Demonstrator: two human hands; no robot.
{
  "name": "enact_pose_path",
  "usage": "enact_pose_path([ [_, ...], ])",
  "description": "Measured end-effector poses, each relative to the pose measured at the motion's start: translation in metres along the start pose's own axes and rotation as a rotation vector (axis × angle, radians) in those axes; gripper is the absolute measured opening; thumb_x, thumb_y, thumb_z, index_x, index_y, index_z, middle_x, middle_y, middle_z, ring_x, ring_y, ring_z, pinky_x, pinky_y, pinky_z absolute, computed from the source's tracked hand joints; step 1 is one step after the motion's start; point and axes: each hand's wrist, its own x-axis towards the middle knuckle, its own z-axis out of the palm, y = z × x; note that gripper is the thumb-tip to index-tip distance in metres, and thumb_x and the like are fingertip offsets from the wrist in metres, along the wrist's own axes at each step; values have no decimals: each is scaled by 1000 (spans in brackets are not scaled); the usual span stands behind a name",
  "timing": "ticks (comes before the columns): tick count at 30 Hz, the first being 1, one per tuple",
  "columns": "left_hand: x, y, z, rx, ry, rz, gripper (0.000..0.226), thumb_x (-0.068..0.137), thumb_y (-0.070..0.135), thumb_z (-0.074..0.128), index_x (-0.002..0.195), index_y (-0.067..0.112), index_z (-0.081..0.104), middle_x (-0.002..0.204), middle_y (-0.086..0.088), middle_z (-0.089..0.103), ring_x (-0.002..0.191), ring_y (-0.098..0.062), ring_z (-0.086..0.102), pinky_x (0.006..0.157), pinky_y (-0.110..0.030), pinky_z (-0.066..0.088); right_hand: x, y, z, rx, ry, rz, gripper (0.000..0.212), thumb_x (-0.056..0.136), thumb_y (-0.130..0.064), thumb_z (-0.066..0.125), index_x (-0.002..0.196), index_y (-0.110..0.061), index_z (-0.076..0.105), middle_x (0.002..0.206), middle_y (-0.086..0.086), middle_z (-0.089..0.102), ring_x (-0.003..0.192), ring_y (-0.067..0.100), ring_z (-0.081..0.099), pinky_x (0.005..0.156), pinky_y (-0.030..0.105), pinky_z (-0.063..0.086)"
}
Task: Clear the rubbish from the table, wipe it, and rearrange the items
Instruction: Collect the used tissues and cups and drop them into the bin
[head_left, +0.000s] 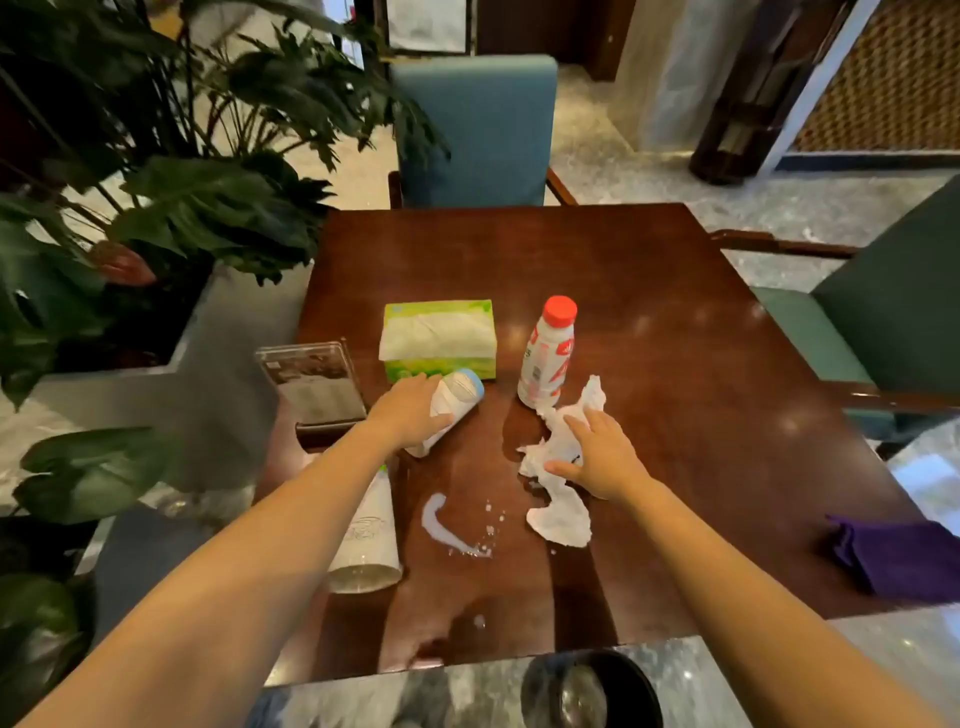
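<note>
Head view: the left hand (410, 410) has its fingers curled round a blue-capped white bottle (460, 402) lying tipped on the dark wooden surface (675, 312), just in front of the green tissue box (439, 338). The right hand (602, 457) lies with its fingers spread wide and flat on crumpled white tissue (561, 519) beside the upright red-capped bottle (548, 353). A white spill (441, 525) lies between the arms, a paper cup (366, 540) lies on its side at the left edge, and a purple cloth (904, 561) sits at the right edge.

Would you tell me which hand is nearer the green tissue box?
Left. The left hand grips a toppled bottle just in front of the tissue box; the right hand rests on crumpled tissue, farther right.
</note>
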Motion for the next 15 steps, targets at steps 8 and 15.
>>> enact_pose_path([
  [8, 3, 1, 24, 127, 127, -31, 69, 88, 43, 55, 144, 15, 27, 146, -14, 38, 129, -34, 43, 103, -45, 40, 14, 13, 35, 58, -51, 26, 79, 85, -51, 57, 147, -19, 20, 159, 13, 4, 146, 33, 7, 118, 41, 15],
  [15, 7, -4, 34, 166, 183, -29, 74, 85, 46, 58, 144, 14, 27, 136, -14, 47, 118, -35, 50, 97, -43, 42, 21, 17, 53, 19, 71, -6, 63, 83, -37, 65, 138, -20, 41, 151, 12, 29, 133, 34, 33, 109, 39, 30],
])
